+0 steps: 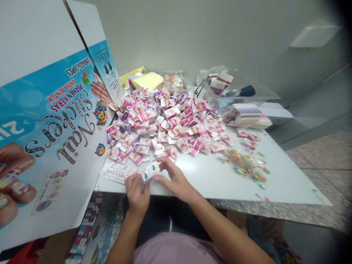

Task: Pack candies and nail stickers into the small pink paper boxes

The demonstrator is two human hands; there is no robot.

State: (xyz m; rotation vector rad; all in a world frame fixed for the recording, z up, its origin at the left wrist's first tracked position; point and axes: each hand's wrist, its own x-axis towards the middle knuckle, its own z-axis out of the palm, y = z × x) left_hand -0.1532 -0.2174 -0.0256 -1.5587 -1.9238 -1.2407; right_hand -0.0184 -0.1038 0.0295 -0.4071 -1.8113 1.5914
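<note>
1. The left hand (136, 193) and right hand (172, 179) both pinch one small white-and-blue cardboard box (150, 171) between them.
2. The box sits at the white table's (280, 183) front edge, at 6 o'clock from the heap of pink-and-white packets (165, 123).

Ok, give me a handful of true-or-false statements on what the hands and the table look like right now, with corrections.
1. Both hands hold one small box at the table's near edge. True: the left hand and right hand grip the small box between them.
2. The pile of small boxes lies behind the hands. True: the pile covers the middle of the white table.
3. The loose coloured candies lie left of the hands. False: the candies are scattered to the right.
4. The big Nail Stickers carton stands on the right. False: the carton is on the left.
5. A sticker sheet lies flat by the left hand. True: the sheet rests on the table.
</note>
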